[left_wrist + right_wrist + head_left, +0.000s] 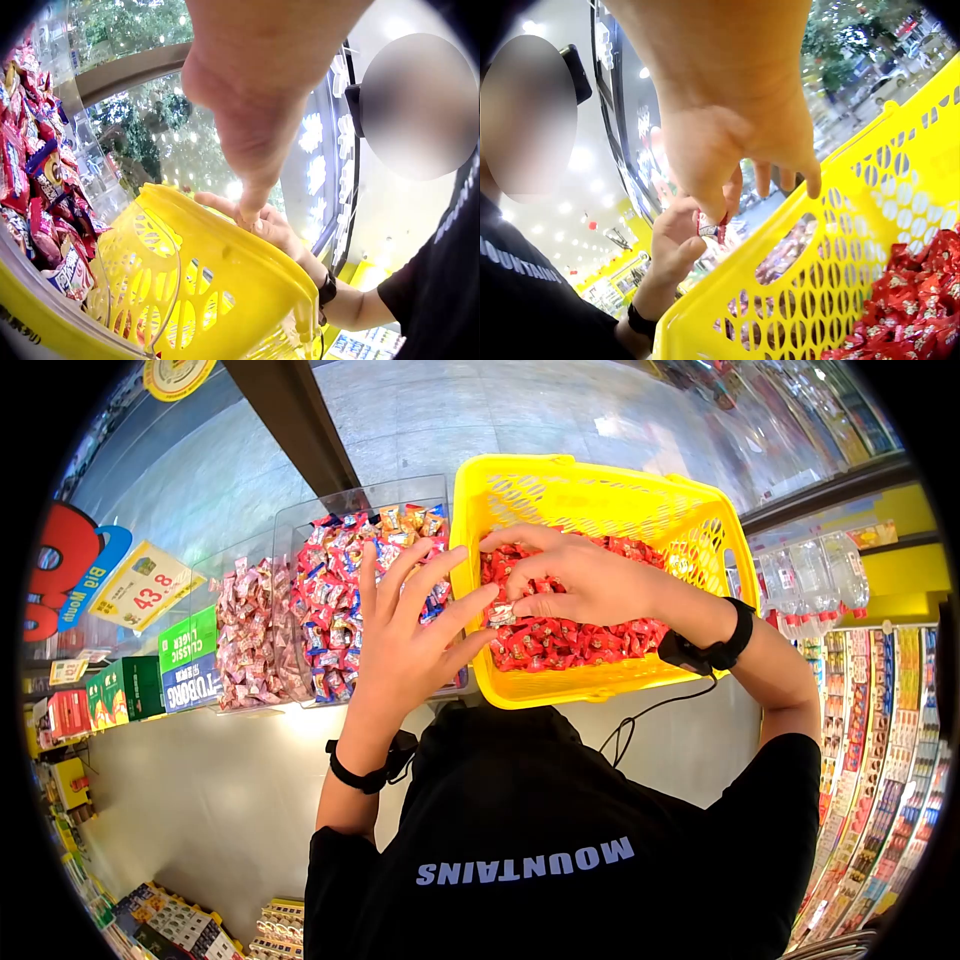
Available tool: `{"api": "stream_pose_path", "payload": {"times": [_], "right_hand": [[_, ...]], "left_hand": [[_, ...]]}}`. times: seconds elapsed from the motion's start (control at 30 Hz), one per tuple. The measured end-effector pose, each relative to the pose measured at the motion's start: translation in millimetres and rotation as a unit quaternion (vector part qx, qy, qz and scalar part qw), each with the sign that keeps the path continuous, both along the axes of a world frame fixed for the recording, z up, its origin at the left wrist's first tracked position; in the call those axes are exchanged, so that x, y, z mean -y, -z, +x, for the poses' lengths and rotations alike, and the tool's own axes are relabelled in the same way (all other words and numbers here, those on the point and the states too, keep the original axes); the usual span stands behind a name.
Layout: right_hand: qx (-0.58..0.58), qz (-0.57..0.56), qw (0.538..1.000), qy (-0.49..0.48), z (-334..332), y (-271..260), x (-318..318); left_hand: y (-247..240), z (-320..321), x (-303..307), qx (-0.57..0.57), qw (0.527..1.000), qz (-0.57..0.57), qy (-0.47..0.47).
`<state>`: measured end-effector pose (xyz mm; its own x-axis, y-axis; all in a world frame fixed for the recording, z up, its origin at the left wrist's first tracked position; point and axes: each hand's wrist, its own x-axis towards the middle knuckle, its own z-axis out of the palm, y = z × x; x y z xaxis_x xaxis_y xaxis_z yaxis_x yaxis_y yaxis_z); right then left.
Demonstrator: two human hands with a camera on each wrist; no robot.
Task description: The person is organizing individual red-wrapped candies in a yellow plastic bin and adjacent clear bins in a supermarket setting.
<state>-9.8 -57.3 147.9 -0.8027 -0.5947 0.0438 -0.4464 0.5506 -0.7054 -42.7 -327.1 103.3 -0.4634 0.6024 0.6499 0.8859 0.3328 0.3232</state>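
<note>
A small red-and-white wrapped candy (500, 613) is pinched at the fingertips of my right hand (590, 575), over the left side of a yellow basket (600, 490). Red wrapped candies (570, 645) lie in that basket below the hand. My left hand (405, 625) has its fingers spread and reaches to the basket's left rim, its index finger and thumb close to the candy. Under it is a clear bin of mixed colourful candies (325, 590). In the right wrist view the candy (710, 227) shows between the two hands, partly covered by fingers.
Pink wrapped candies (255, 630) fill another clear bin at the left, beside a green-and-blue Tuborg box (190, 660) and a price sign (145, 588). Clear bottles (815, 585) stand right of the basket. A cable (640, 715) hangs from the right wrist strap. Packed shelves line the right.
</note>
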Motion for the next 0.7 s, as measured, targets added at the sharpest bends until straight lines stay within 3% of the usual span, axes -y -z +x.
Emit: {"api": "stream_pose_path", "payload": {"times": [0.17,0.37,0.6,0.7], "right_hand": [[0.03,-0.001,1.0,0.004,-7.3,1.6,-4.8],[0.026,-0.003,0.999,0.035,-16.7,19.3,-6.6],[0.069,-0.04,0.996,0.036,-28.8,22.2,-2.8],[0.131,0.205,0.967,0.073,-32.7,27.8,-33.2]], "left_hand": [[9.1,-7.3,-3.0,-0.024,0.999,0.018,0.018],[4.4,-6.5,-8.1,0.034,0.999,0.008,-0.01],[16.3,-19.1,-4.4,-0.025,0.996,0.044,-0.071],[21.1,-35.6,13.9,-0.012,0.988,0.055,-0.143]]}}
